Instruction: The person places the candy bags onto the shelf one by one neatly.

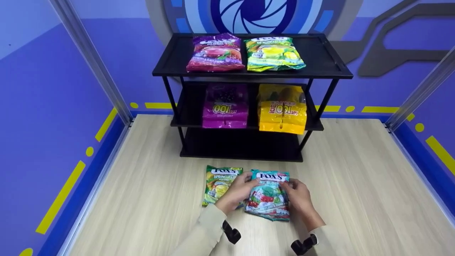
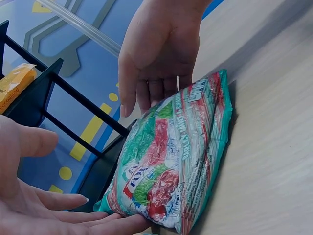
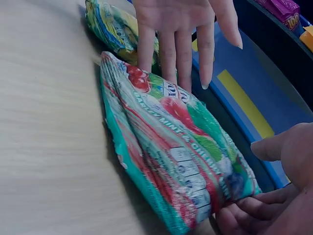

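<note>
A teal FOX'S candy bag (image 1: 267, 201) with cherry and mint pictures lies on the wooden table between both hands. At its left side, my left hand (image 1: 236, 192) touches the edge with straight fingers (image 2: 110, 224), its thumb held away from the wrapper. My right hand (image 1: 300, 198) is at the opposite side, fingertips right at the edge and slightly under it, thumb apart in the right wrist view. A green-yellow FOX'S Spring Tea bag (image 1: 214, 186) lies just left of the teal one, partly hidden by my left hand and forearm.
Behind the bags stands a black three-tier shelf (image 1: 241, 154). Its top tier bears a purple berries bag (image 1: 217, 55) and a yellow-green bag (image 1: 273, 55). On the middle tier are a purple pouch (image 1: 225, 110) and a yellow pouch (image 1: 282, 112). Blue walls (image 1: 53, 106) enclose the table.
</note>
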`<move>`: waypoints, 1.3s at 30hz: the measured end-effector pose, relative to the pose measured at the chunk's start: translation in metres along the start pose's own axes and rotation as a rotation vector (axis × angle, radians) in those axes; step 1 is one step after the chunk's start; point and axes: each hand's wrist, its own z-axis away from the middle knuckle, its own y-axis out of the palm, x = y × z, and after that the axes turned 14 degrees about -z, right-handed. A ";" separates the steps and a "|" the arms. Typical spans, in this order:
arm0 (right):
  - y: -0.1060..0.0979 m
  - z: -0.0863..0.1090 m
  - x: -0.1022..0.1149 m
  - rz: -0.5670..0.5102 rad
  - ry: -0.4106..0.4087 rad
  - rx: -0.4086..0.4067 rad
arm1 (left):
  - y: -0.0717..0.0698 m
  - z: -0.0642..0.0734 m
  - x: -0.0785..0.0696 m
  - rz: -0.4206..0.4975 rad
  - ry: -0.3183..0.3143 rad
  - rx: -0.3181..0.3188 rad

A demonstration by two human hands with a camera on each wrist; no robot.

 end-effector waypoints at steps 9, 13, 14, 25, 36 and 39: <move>0.007 0.001 -0.004 -0.107 -0.049 0.107 | 0.001 -0.001 0.001 0.033 -0.027 -0.006; 0.009 0.002 -0.003 -0.138 -0.053 0.084 | 0.002 -0.002 0.002 0.052 -0.027 -0.016; 0.009 0.001 -0.003 -0.146 -0.054 0.078 | 0.002 -0.002 0.002 0.055 -0.023 -0.021; 0.002 0.001 0.012 -0.336 -0.031 0.060 | 0.011 0.000 0.000 0.095 0.064 -0.131; 0.002 -0.003 0.025 -0.437 0.006 0.066 | 0.029 0.006 0.012 0.390 0.046 -0.120; 0.003 -0.004 0.028 -0.443 0.019 0.081 | 0.032 0.006 0.014 0.428 0.040 -0.159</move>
